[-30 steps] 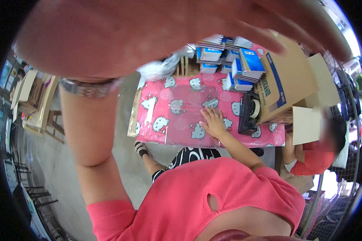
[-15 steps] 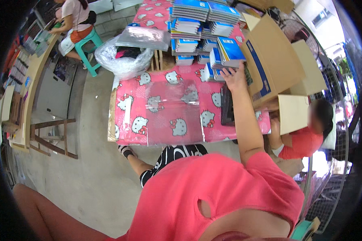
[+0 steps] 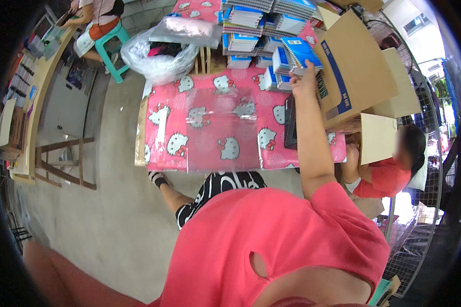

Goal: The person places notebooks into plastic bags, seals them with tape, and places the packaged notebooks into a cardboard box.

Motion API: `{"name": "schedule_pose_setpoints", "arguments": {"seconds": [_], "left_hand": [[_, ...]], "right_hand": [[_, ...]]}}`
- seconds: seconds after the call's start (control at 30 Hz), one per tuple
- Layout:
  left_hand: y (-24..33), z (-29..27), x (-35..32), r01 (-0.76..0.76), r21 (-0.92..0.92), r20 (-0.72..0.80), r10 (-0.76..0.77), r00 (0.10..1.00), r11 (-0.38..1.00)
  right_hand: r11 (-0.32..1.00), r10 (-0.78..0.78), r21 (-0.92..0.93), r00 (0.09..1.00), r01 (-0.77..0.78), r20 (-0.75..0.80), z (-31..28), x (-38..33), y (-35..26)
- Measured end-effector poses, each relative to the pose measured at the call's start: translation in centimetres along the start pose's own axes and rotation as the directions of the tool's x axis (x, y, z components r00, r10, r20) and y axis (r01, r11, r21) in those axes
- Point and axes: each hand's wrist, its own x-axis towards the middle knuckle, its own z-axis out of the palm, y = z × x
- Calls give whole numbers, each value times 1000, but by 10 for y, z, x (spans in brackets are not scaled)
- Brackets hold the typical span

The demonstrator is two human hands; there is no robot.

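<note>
My right hand (image 3: pixel 305 81) reaches out over the far right of the table, fingers closed on the near edge of blue-covered spiral notebooks (image 3: pixel 299 52). The thumb lies on the top cover, while the other fingers are bent at the lower edge. Right behind and beside it, more notebooks (image 3: pixel 280 62) are piled up, and taller stacks (image 3: pixel 243 20) stand farther back. At the lower left only my bent left arm shows; its hand is out of the picture.
A clear plastic sheet (image 3: pixel 221 153) lies on the pink patterned table cover (image 3: pixel 159 115). An open cardboard box (image 3: pixel 356 66) stands at the right, near a seated person in red (image 3: pixel 381 176). A plastic bag (image 3: pixel 161 61) sits back left. Another person sits on a green stool (image 3: pixel 115 46).
My right hand has gone from spread fingers against the notebook pile to a closed grip on the top notebooks. The view has shifted slightly.
</note>
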Motion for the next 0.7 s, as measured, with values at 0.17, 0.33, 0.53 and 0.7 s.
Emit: {"name": "schedule_pose_setpoints", "arguments": {"seconds": [0.17,0.33,0.53,0.7], "left_hand": [[-1,2,-22,47,20,-156,-43,987,999],[-89,37,-101,649,58,-489,-545,681,759],[-194,112,-203,757,211,-3,-774,633,619],[-215,131,-242,836,-46,21,-837,547,546]], "right_hand": [[945,-186,-196,921,263,342,-39,-51,5],[-42,-115,-540,533,840,838,-32,-135,9],[-204,446,-104,188,973,875,-18,-185,60],[41,350,-158,134,987,927,-48,-167,74]]}}
